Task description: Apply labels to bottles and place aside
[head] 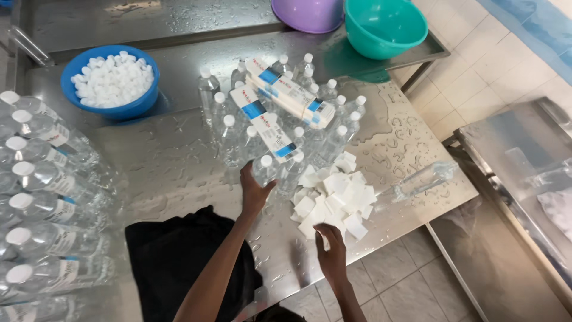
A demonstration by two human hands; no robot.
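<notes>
The left hand is reaching forward over the wet steel worktop, its fingers curling around the base of a clear capped bottle that is standing at the near edge of a cluster of upright bottles. The grip is looking partly closed on that bottle, thumb on one side and the rest on the other (how firmly it is closed cannot be told from this view). The right hand is hovering just at the near edge of a pile of white square labels, its fingers bent and pinching one white label between the tips.

Several long white boxes with blue and red marking are lying across the bottle caps in the cluster. To the right of the pile, one clear bottle is lying on its side among water drops. A blue bowl of white caps is sitting toward the back left, well apart from both hands. Along the left edge, a stack of labelled bottles lying flat is showing its white caps. A black cloth is draping over the near edge of the worktop beneath the left forearm. At the far side, a purple bowl and a teal bowl are resting just beside each other.
</notes>
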